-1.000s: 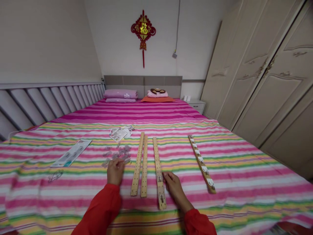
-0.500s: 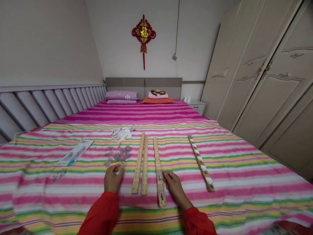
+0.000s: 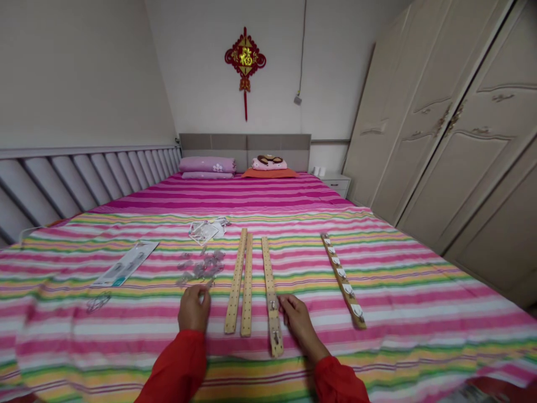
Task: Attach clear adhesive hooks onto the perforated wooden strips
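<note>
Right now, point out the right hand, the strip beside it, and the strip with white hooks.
Right hand (image 3: 299, 319): head view, back of the hand.
Strip beside it (image 3: 269, 284): head view, bare drilled wood near mid-length.
Strip with white hooks (image 3: 342, 273): head view, white hook plate near mid-length.

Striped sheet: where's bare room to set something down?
Free: striped sheet right of the white-hook strip, toward the wardrobe; also between that strip and the two-hook strip, beyond the right hand. Crowded: ahead of the left hand, where loose hooks lie beside the paired strips.
</note>
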Tool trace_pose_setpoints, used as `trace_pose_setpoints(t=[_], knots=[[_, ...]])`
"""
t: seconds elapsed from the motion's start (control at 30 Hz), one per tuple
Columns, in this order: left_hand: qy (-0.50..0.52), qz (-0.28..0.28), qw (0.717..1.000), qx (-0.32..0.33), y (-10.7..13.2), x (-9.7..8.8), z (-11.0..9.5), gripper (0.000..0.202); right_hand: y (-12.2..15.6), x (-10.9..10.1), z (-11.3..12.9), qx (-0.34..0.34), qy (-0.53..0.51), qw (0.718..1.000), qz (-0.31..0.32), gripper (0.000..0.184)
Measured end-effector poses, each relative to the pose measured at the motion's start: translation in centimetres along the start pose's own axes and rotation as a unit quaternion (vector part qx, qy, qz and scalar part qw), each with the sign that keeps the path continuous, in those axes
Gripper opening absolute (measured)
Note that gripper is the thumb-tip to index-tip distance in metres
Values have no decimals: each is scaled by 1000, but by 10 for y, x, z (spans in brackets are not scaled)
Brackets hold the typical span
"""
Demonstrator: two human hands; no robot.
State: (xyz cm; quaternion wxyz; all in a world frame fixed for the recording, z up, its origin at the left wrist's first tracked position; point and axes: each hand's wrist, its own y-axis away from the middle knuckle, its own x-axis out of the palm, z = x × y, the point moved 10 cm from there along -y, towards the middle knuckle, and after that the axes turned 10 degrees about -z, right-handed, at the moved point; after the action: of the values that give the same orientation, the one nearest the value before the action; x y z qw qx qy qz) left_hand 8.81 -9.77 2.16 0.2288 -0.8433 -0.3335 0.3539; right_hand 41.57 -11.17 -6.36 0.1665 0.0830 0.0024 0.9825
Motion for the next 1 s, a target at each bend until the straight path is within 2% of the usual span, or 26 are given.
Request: trace_pose_setpoints(t=[0.1, 0.2, 0.3, 0.37, 0.53, 0.63, 0.8, 1.0], knots=[[53, -10, 994, -92, -9, -12, 10, 20, 1, 0, 2, -1, -2, 1000, 1, 46], [162, 18, 965, -204, -15, -15, 9, 29, 2, 0, 3, 1, -7, 1000, -2, 45], [243, 84, 920, -296, -13, -8, -9, 38, 2, -2, 4, 15, -24, 1000, -7, 43], [284, 142, 890, -326, -8, 1, -28, 38, 3, -3, 5, 31, -44, 999, -9, 40], [308, 283, 860, -292, 16, 27, -78, 32, 9, 0, 24, 38, -76, 996, -5, 37], [306, 338, 847, -274, 32, 43, -99, 32, 13, 10, 42, 22, -79, 996, 21, 37], [321, 369, 831, -266, 49, 61, -124, 30, 20, 27, 65, -22, -52, 995, 80, 32], [330, 383, 831, -229, 56, 73, -140, 29, 21, 24, 64, -8, -61, 995, 74, 29]])
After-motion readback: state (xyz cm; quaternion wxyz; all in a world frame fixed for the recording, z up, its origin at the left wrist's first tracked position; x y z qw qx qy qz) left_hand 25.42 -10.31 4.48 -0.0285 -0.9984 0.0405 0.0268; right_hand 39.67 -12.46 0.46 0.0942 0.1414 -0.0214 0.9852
